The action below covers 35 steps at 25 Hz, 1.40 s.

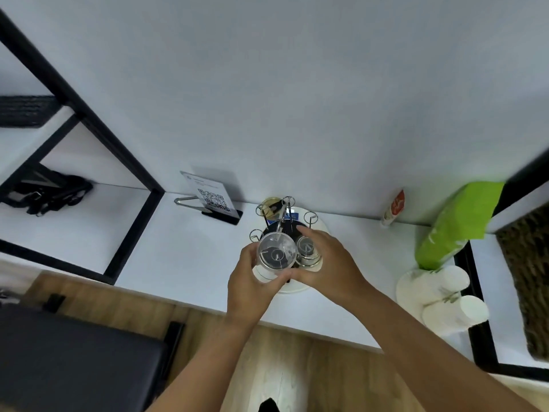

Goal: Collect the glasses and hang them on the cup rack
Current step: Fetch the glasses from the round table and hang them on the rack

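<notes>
Both hands meet over the cup rack (282, 217), a thin chrome wire stand with looped prong ends that rises from a round white tray (322, 227) on the white counter (184, 248). The left hand (252, 281) wraps its fingers around the larger glass (277, 251), gripping it by the wall from the seven o'clock side. The glass is turned so that its round end faces the camera, probably so its mouth can slide down over a prong. The right hand (332, 260) comes in from four o'clock and closes around the smaller glass (306, 248), which sits just beside the first and already seems to be low on the rack. Whether it is fully seated on its prong I cannot tell.

Both glasses are clear, smooth and cylindrical, with thick bases that catch the light. That slickness likely explains the full, encircling grips. Several prongs at twelve and two o'clock stand bare, so more hanging space remains.

At ten o'clock from the rack a clear acrylic sign (212, 197) with a printed code stands upright. Toward three o'clock lie a crinkly bright green bag (454, 224) and stacked white paper cups (451, 310) on their sides. A black metal shelf frame (89, 120) fills the nine o'clock side.
</notes>
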Motion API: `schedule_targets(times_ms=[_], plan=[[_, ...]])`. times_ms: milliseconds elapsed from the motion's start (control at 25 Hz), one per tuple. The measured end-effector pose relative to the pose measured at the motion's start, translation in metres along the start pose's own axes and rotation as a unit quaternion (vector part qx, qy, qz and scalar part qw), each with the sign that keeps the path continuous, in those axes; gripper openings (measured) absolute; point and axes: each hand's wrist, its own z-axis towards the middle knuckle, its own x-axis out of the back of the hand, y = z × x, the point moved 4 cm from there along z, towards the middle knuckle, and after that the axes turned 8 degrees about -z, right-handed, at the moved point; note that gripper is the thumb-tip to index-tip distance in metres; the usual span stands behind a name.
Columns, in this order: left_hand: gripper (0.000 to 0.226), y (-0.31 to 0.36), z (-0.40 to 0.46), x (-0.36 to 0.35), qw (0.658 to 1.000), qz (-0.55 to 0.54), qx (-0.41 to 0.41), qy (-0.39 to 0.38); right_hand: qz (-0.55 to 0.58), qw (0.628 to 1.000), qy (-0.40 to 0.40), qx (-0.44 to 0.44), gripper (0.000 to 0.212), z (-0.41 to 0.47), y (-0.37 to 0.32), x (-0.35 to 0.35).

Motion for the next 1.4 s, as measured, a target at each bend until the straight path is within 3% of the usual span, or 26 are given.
schedule_targets(times_ms=[320,880,1400], plan=[[0.077,-0.03,0.012,-0.021,0.999,-0.038,0.015,0.002,-0.108,0.994,-0.002,0.02,0.085,0.019,0.034,-0.019],[0.073,-0.077,0.019,-0.048,0.998,-0.04,0.038,0.004,-0.131,0.991,-0.025,0.024,0.077,0.037,0.064,-0.049],[0.071,-0.104,0.029,-0.054,0.998,-0.025,0.052,-0.002,-0.149,0.988,0.004,0.043,0.06,0.035,0.07,-0.054]])
